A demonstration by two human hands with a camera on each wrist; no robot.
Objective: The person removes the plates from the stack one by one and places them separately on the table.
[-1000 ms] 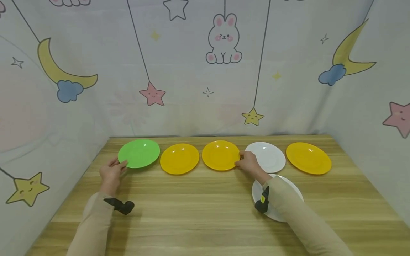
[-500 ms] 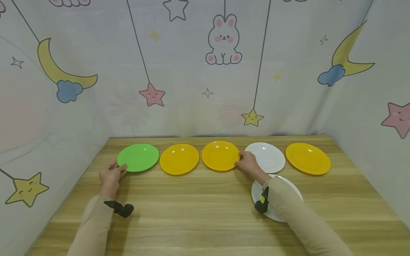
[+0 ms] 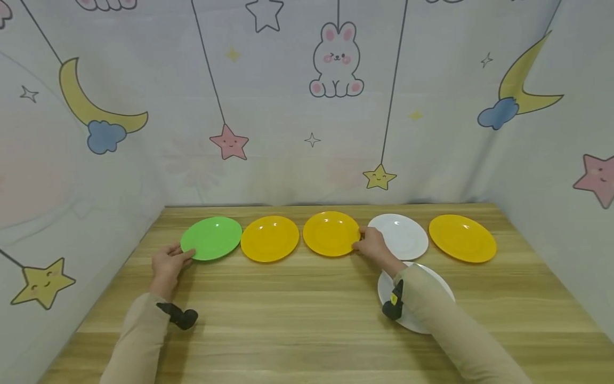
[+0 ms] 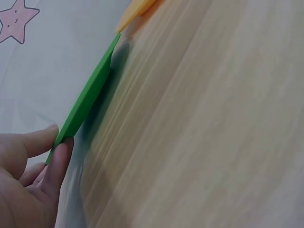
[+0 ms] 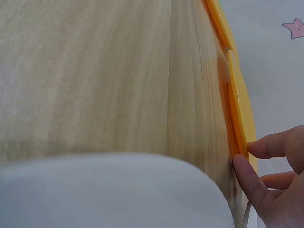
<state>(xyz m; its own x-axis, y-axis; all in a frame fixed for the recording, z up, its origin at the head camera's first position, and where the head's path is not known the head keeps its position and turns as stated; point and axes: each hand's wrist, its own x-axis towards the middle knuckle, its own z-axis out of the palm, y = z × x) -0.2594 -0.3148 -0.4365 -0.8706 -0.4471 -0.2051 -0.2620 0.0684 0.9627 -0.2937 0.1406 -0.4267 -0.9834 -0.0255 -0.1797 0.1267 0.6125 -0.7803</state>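
At the far left of the table, my left hand [image 3: 168,265] pinches the near left rim of a green plate [image 3: 213,238]. The left wrist view shows the thumb above the green plate [image 4: 90,90] and fingers beneath, with a shadow under it. The plate's right rim is at or nearly at a yellow plate [image 3: 269,238]. My right hand [image 3: 376,246] pinches the right rim of another yellow plate [image 3: 331,233], third from the right in the row. In the right wrist view, thumb and fingers grip this yellow plate [image 5: 240,107] by its edge.
A white plate [image 3: 405,238] lies behind my right hand, partly covered by it. A yellow plate [image 3: 462,238] ends the row at right. Under my right forearm lies a second white plate [image 3: 386,285]. Patterned cloth [image 3: 278,176] walls the wooden table [image 3: 268,330] at back and sides.
The green plate in my left hand has come down and slightly towards me, then right, closing its gap to the neighbouring yellow plate. My right hand keeps its hold, without visible movement.
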